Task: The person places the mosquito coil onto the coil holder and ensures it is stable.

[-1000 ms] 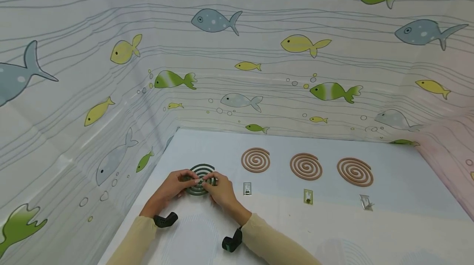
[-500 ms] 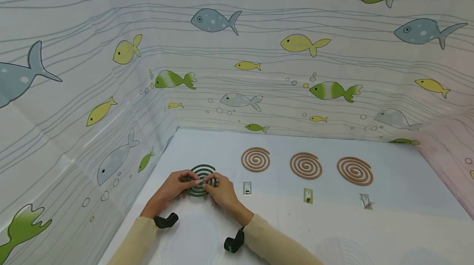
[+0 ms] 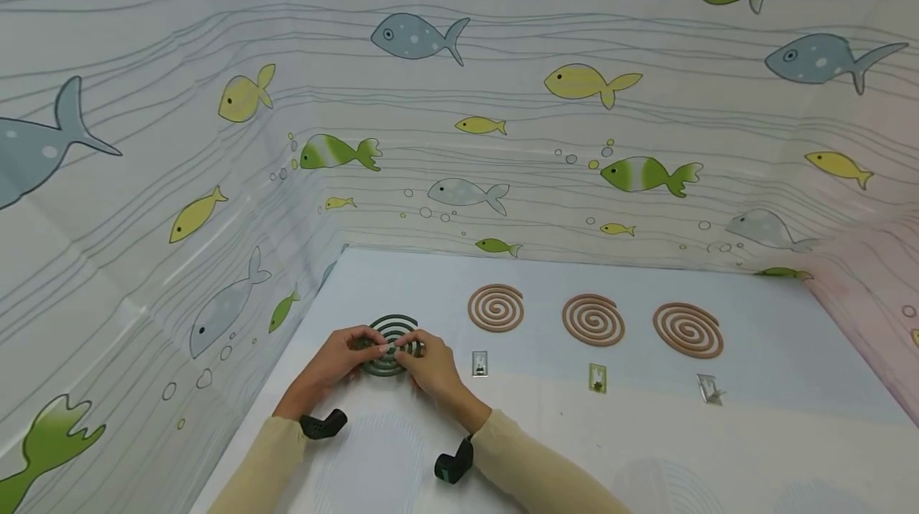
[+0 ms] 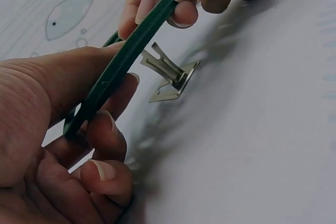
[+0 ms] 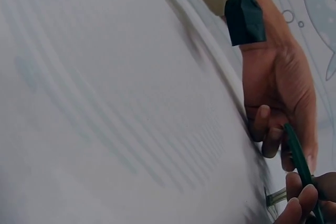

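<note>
A dark green mosquito coil [image 3: 390,317] is held just above the table at the left. My left hand [image 3: 345,356] pinches it between thumb and fingers, and my right hand [image 3: 434,370] pinches it from the other side, both near its centre. In the left wrist view the coil [image 4: 131,51] is seen edge-on and tilted. Under it a small metal coil stand [image 4: 167,69] with a forked upright tab stands on the table. Whether the tab touches the coil cannot be told. The right wrist view shows the coil [image 5: 298,153] between both hands.
Three brown mosquito coils [image 3: 495,330] lie in a row at the back, to the right of the hands. In front of them lie three metal stands [image 3: 479,374]. A fish-printed sheet [image 3: 402,227] rises behind the table and along the left side.
Both hands keep their pinch on the green coil, with only slight finger shifts near its centre. The other coils and stands stay where they were.
</note>
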`<state>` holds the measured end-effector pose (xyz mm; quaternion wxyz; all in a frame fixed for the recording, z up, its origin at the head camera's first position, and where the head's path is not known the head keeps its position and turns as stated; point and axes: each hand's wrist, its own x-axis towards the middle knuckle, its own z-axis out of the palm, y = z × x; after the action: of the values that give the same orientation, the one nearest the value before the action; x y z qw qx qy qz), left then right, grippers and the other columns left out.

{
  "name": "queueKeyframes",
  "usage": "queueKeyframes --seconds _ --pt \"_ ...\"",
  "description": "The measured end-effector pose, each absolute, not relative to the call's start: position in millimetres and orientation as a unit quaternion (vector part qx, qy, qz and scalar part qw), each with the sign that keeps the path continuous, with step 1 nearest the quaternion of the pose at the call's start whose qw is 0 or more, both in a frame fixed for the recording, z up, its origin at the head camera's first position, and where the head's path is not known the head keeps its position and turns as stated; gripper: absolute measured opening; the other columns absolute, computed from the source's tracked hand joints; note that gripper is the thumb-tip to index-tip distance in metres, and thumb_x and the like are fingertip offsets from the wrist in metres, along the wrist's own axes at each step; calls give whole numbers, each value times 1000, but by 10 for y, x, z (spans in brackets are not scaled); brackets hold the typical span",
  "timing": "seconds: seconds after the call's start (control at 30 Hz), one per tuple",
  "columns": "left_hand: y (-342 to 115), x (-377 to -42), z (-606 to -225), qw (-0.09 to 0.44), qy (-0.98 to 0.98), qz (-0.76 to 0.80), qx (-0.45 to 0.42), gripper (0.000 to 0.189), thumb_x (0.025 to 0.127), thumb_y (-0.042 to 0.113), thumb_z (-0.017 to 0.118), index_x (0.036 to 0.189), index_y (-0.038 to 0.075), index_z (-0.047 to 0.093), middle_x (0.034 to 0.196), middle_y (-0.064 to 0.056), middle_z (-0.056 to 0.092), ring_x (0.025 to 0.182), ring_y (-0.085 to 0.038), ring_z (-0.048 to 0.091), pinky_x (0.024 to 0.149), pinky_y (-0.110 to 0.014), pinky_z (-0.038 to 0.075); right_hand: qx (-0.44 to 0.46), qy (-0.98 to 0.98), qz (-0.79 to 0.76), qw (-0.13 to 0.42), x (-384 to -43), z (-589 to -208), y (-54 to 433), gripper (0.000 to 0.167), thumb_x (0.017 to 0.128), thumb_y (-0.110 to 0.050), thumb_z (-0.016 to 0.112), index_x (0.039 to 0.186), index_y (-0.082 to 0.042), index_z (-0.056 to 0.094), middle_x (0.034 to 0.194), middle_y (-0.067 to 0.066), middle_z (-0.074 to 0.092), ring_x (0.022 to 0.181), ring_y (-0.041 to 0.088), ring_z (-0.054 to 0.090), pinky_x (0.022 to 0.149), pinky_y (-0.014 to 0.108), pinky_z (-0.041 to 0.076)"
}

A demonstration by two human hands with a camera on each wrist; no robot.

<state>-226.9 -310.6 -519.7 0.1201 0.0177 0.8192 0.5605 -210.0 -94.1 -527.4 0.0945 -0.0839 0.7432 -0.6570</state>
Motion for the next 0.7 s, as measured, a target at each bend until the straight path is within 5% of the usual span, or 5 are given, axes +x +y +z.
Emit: queueKeyframes --seconds 0.7 --pt "-3108 -2271 -5185 122 820 559 29 31 92 31 80 110 7 72 95 -8 67 58 -13 44 50 -27 41 -86 739 -661 101 -2066 -5236 -920 15 97 -18 72 111 -15 74 48 -2 50 36 8 42 38 23 37"
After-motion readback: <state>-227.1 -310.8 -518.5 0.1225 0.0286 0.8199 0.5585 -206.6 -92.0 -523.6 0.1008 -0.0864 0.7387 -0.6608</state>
